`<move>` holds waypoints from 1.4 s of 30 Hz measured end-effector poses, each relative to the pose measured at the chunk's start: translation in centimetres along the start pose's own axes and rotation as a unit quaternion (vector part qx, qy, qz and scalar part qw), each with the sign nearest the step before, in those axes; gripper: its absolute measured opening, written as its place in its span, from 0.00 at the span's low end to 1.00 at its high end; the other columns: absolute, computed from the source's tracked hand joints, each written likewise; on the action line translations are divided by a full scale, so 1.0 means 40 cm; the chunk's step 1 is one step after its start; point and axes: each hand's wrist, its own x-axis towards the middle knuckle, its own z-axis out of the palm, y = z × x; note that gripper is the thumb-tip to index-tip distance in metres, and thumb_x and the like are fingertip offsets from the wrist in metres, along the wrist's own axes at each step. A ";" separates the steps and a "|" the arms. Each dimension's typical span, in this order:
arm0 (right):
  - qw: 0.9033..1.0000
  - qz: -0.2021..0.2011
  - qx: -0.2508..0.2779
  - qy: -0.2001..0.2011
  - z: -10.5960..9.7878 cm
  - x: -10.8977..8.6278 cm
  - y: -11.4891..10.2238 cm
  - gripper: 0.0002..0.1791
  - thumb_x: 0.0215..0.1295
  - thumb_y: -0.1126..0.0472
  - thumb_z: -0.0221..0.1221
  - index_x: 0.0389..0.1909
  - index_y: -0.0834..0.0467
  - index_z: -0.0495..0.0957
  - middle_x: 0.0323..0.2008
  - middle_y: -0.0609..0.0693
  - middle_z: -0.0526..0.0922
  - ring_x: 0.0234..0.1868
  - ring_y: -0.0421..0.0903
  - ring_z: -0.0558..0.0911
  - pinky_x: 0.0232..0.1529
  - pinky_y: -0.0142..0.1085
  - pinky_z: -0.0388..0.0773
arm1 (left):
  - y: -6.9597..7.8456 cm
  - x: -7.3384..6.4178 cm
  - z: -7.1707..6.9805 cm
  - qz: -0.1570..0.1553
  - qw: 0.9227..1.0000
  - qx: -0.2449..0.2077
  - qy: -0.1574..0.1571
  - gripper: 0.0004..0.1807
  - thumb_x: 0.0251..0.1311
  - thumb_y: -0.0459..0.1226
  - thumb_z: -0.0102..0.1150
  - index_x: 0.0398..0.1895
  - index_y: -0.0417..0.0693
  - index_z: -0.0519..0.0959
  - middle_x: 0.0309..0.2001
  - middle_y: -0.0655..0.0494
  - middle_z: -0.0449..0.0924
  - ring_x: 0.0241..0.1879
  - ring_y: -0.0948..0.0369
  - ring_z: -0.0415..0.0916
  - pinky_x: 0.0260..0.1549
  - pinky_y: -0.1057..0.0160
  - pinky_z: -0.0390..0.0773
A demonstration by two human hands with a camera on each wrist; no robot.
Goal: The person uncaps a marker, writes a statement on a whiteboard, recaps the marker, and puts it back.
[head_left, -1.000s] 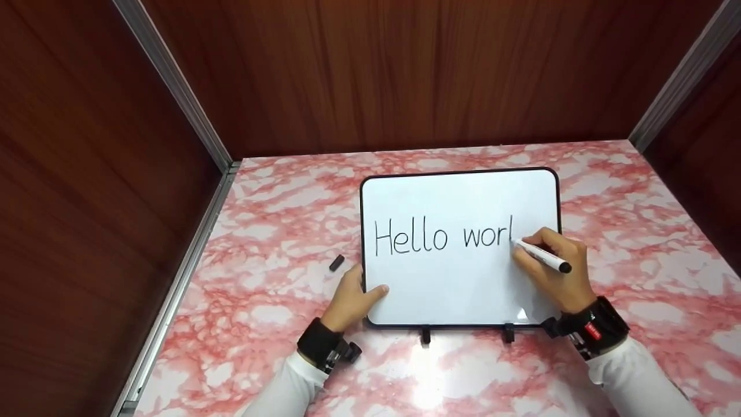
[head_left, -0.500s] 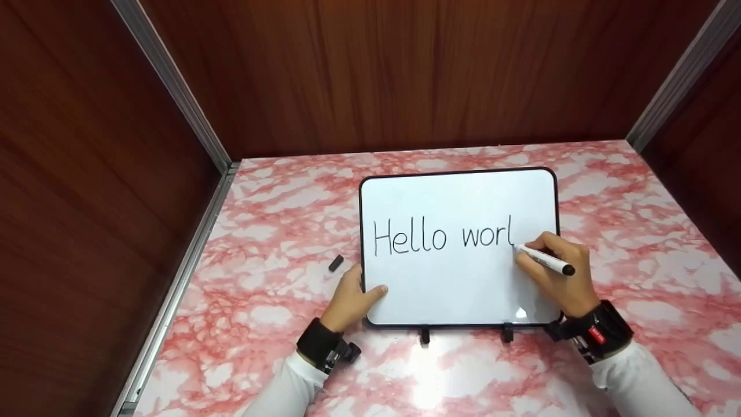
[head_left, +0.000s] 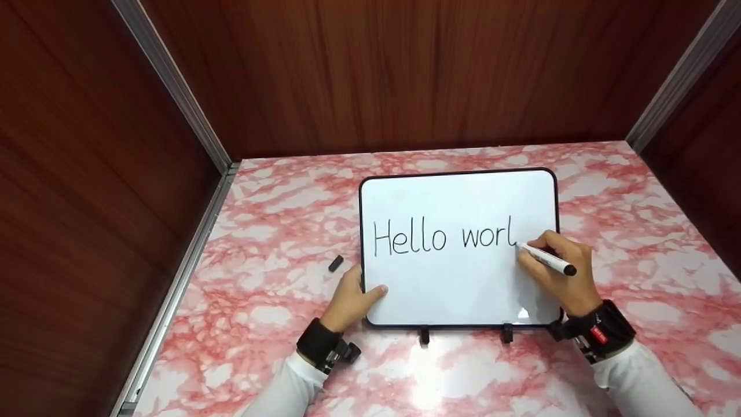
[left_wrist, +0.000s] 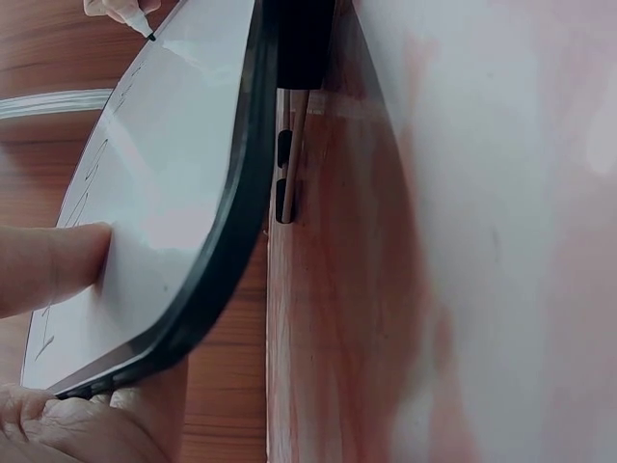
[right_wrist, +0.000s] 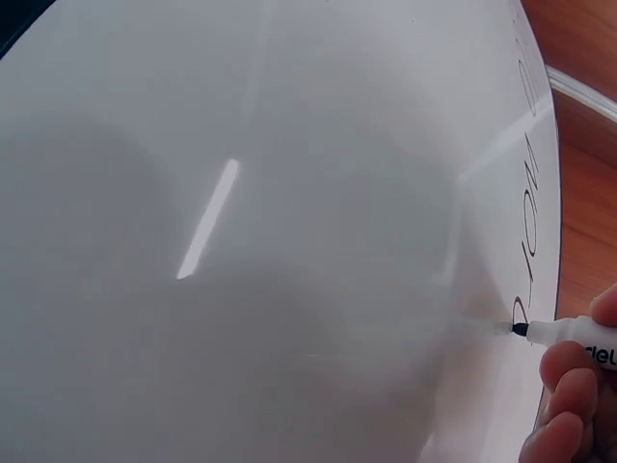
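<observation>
A black-framed whiteboard (head_left: 451, 289) stands tilted back on small black feet, with "Hello worl" handwritten in black across it. My left hand (head_left: 350, 298) grips its lower left edge, thumb on the white face and the other fingers behind. In the left wrist view that thumb (left_wrist: 58, 265) presses flat on the surface. My right hand (head_left: 558, 269) pinches a white marker (head_left: 547, 259) with a black end, beside the last letter. From the right wrist, the marker's black tip (right_wrist: 521, 330) meets the board at a small curved stroke.
A small black marker cap (head_left: 336, 263) lies left of the board on the red-and-white marbled table (head_left: 278, 359). Wood-grain panels (head_left: 405, 75) with metal corner strips enclose the back and sides. Two black feet (head_left: 425, 336) jut out under the board's front edge.
The right hand has moved the marker down and slightly right, completing the "l" stroke with a curved foot. My left hand keeps its grip on the edge.
</observation>
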 end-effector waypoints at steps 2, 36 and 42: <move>1.000 -0.005 0.002 0.001 -0.001 0.002 -0.002 0.10 0.43 0.72 0.67 0.19 0.56 0.78 0.16 0.39 0.78 0.15 0.36 0.71 0.18 0.23 0.65 | 0.001 0.000 0.000 -0.003 1.000 -0.002 -0.002 0.26 0.53 0.29 0.64 0.58 0.36 0.73 0.52 0.45 0.79 0.51 0.55 0.77 0.53 0.57 0.75; 1.000 0.008 0.008 0.027 -0.022 0.031 0.013 0.07 0.44 0.74 0.68 0.25 0.61 0.82 0.19 0.46 0.81 0.17 0.35 0.73 0.20 0.21 0.66 | 0.003 -0.001 -0.003 -0.005 1.000 0.013 -0.001 0.26 0.53 0.31 0.65 0.57 0.39 0.73 0.51 0.48 0.80 0.50 0.56 0.76 0.54 0.57 0.73; 1.000 -0.001 0.008 0.012 -0.014 0.027 0.022 0.07 0.46 0.72 0.68 0.25 0.59 0.82 0.19 0.44 0.81 0.16 0.36 0.74 0.19 0.21 0.67 | 0.002 -0.001 -0.004 -0.002 1.000 0.011 -0.003 0.24 0.54 0.30 0.65 0.56 0.38 0.74 0.50 0.48 0.80 0.49 0.57 0.77 0.52 0.57 0.75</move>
